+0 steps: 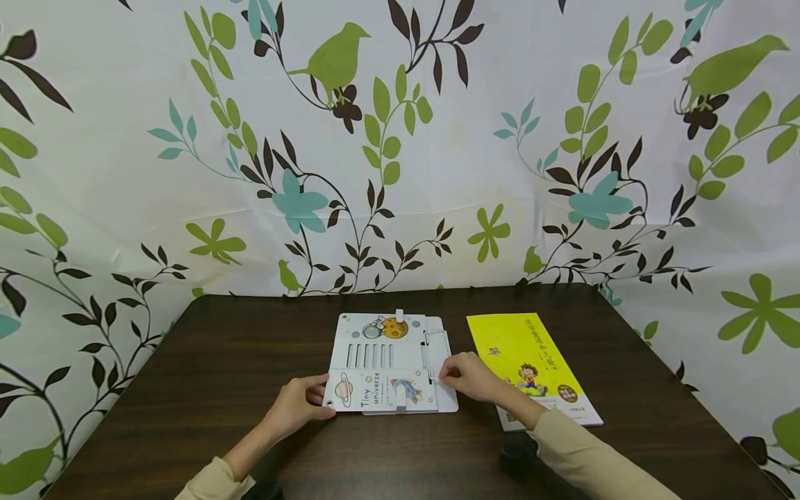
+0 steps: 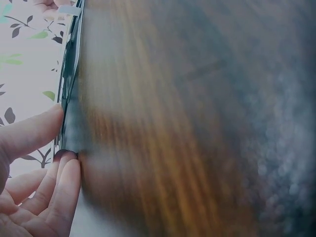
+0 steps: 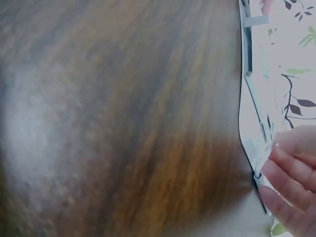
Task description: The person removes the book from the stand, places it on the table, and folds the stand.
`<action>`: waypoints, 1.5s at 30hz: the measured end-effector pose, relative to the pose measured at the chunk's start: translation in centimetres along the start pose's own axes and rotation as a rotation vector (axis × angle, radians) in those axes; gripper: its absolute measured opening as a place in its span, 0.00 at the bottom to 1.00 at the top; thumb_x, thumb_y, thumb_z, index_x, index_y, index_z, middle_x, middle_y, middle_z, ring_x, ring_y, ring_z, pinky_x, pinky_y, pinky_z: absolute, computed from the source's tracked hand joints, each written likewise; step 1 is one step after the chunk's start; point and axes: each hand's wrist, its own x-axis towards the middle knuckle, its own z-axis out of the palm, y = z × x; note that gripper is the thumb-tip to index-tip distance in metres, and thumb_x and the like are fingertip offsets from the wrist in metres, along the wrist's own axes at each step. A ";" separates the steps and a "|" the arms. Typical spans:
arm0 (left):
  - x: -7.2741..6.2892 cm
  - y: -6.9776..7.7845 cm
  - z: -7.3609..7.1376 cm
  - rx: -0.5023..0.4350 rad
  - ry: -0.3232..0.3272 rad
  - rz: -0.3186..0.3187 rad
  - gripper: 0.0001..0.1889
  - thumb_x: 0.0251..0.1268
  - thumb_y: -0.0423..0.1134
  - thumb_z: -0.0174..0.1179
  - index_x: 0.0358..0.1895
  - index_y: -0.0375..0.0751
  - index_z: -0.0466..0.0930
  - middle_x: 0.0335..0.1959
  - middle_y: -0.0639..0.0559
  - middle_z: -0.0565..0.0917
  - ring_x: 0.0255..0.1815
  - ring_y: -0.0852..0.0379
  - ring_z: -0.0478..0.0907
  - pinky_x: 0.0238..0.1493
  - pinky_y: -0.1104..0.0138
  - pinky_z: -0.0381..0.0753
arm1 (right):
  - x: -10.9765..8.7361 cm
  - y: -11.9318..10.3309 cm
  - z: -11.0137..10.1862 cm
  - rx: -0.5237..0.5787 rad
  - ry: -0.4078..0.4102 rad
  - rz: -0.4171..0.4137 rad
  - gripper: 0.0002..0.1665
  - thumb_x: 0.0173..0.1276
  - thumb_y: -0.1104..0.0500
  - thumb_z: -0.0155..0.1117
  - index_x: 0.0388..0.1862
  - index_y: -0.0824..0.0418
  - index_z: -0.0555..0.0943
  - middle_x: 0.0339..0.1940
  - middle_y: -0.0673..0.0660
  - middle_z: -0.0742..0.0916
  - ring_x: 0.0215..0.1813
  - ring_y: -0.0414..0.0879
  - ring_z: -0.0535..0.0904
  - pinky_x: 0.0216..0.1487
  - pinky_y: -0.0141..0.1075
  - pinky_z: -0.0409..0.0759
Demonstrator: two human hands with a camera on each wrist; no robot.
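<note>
A white folding book stand (image 1: pixel 369 357) lies flat on the table, printed with planets and the words "Tiny universe". It has slots, small clips and a thin wire bracket on its right part. My left hand (image 1: pixel 298 403) grips its lower left corner; in the left wrist view the thumb (image 2: pixel 37 129) is on one face, with fingers curled at the edge. At the right side, my right hand (image 1: pixel 470 376) pinches a thin pale part of the stand near the bracket, also seen in the right wrist view at the fingers (image 3: pixel 291 173). Exactly which part is hard to tell.
A yellow book (image 1: pixel 509 337) with a cartoon child on its cover lies right of the stand, partly under the right forearm. The dark wooden table (image 1: pixel 237 354) reaches back to a patterned cloth (image 1: pixel 437 173) with leaves and birds.
</note>
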 end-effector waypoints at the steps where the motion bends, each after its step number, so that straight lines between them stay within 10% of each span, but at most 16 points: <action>1: 0.0 0.0 0.0 0.001 -0.001 0.002 0.34 0.34 0.29 0.73 0.52 0.21 0.72 0.29 0.49 0.80 0.29 0.58 0.76 0.26 0.73 0.75 | 0.0 -0.2 0.0 -0.002 0.014 0.003 0.03 0.58 0.65 0.64 0.31 0.61 0.84 0.27 0.48 0.84 0.27 0.36 0.72 0.30 0.27 0.74; 16: -0.1 0.0 -0.1 -0.007 -0.005 0.003 0.35 0.34 0.29 0.73 0.52 0.21 0.72 0.29 0.48 0.80 0.29 0.58 0.77 0.26 0.72 0.75 | 0.8 -4.3 3.2 0.084 -0.041 -0.102 0.23 0.53 0.53 0.70 0.45 0.64 0.79 0.41 0.53 0.83 0.39 0.41 0.75 0.43 0.29 0.75; 45: -0.2 0.1 -0.1 -0.006 0.000 0.006 0.35 0.34 0.30 0.73 0.52 0.21 0.72 0.29 0.49 0.80 0.28 0.58 0.77 0.26 0.73 0.75 | 1.3 -4.7 3.5 0.005 -0.031 -0.141 0.17 0.51 0.53 0.71 0.38 0.60 0.82 0.35 0.48 0.82 0.34 0.40 0.72 0.36 0.26 0.69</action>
